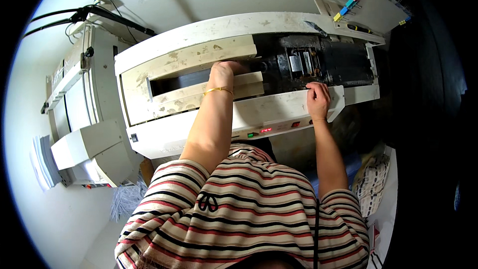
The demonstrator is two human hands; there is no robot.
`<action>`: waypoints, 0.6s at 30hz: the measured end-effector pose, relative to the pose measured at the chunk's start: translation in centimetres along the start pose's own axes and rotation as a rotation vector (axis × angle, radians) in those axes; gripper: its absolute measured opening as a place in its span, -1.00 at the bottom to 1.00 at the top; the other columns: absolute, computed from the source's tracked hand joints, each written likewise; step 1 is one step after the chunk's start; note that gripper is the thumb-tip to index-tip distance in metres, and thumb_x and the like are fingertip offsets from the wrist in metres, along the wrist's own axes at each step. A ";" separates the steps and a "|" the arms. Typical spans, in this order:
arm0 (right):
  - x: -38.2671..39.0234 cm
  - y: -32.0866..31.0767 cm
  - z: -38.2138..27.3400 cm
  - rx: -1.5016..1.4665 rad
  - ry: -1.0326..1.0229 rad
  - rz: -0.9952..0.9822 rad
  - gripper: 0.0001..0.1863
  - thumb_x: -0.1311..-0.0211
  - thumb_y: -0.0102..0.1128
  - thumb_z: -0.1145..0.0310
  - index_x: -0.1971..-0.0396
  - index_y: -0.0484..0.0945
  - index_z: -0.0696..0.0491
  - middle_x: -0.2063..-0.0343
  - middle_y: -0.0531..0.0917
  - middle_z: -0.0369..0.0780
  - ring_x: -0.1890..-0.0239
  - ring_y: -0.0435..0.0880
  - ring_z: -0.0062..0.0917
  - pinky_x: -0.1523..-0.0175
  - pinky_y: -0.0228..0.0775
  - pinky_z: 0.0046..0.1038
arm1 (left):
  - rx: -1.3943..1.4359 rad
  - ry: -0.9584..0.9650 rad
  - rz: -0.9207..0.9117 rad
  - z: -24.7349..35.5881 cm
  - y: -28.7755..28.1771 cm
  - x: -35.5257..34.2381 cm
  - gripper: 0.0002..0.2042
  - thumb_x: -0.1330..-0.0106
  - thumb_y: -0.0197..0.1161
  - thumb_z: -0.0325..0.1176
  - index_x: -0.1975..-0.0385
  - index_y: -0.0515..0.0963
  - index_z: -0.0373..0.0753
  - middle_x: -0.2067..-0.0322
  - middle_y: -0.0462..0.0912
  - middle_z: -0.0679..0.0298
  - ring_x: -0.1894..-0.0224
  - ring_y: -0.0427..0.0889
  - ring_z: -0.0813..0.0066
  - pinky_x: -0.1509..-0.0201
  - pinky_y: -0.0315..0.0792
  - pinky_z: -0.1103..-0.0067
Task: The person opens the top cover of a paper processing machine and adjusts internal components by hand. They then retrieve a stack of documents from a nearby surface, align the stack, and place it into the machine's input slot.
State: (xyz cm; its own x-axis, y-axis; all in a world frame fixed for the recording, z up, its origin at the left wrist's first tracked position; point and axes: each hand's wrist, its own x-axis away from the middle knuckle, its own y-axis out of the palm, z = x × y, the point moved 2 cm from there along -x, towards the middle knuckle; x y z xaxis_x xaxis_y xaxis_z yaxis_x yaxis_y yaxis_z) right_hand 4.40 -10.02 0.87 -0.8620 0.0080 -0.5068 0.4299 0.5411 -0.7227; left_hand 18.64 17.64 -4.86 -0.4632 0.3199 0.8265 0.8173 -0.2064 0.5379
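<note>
A long cream-white binding machine (pixel 284 109) with a worn, stained top stretches in front of me. My left hand (pixel 226 68) reaches into the slot between its two cream clamp plates (pixel 204 56). The fingers are hidden down there, so what they touch does not show. My right hand (pixel 318 100) is closed, its curled fingers over the inner edge of the front panel. Just beyond it lies a dark, grimy track with a metal carriage unit (pixel 298 63). On the front panel a red lit display (pixel 266 130) sits between a green switch (pixel 251 135) and a red switch (pixel 296 124).
A white paper cutter (pixel 94 139) stands at the left, with a stack of paper (pixel 44 162) beside it and paper shreds (pixel 127 201) below. Coloured binder clips (pixel 351 2) and a yellow-black cutter knife (pixel 359 28) are at the back right. A patterned bag (pixel 372 184) lies lower right.
</note>
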 end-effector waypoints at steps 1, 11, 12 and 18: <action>0.0 -0.1 0.0 -0.006 -0.005 0.002 -0.84 0.03 0.07 0.65 0.47 0.54 0.08 0.42 0.62 -0.22 0.31 0.58 -0.30 0.19 0.43 -0.36 | 0.005 0.004 0.002 -0.1 0.1 -0.1 -0.63 -0.36 -0.09 -0.06 0.09 0.55 -0.13 0.05 0.59 0.23 -0.01 0.51 0.21 0.01 0.39 0.19; 0.0 0.2 -0.2 -0.100 -0.057 0.019 -0.82 0.04 0.06 0.68 0.47 0.56 0.09 0.42 0.64 -0.20 0.32 0.59 -0.28 0.16 0.42 -0.33 | 0.043 0.336 -0.002 2.0 -1.4 -3.1 -0.59 -0.39 -0.13 -0.03 0.05 0.54 -0.15 0.01 0.57 0.23 -0.08 0.47 0.20 -0.05 0.33 0.13; 0.2 0.0 -0.1 -0.100 -0.055 0.016 -0.82 0.04 0.05 0.69 0.47 0.56 0.09 0.42 0.63 -0.20 0.32 0.59 -0.27 0.16 0.42 -0.32 | 0.022 0.451 0.006 3.0 -1.9 -3.7 -0.59 -0.39 -0.13 -0.03 0.05 0.54 -0.15 0.00 0.57 0.23 -0.08 0.46 0.20 -0.06 0.33 0.13; 0.4 0.2 0.1 -0.083 -0.037 -0.041 -0.81 0.05 0.03 0.71 0.48 0.54 0.10 0.43 0.63 -0.20 0.34 0.59 -0.28 0.19 0.41 -0.33 | 0.055 0.878 0.109 14.7 -8.7 0.2 -0.58 -0.39 -0.15 -0.04 0.04 0.53 -0.18 -0.01 0.56 0.22 -0.10 0.45 0.20 -0.09 0.31 0.13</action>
State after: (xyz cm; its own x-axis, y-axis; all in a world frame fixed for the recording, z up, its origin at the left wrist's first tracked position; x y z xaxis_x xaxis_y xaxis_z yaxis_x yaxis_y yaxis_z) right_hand 4.13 -9.97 0.48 -0.8670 -0.0458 -0.4961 0.3698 0.6083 -0.7023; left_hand 16.51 33.09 -11.81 -0.4593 -0.5285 0.7140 0.8771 -0.1425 0.4587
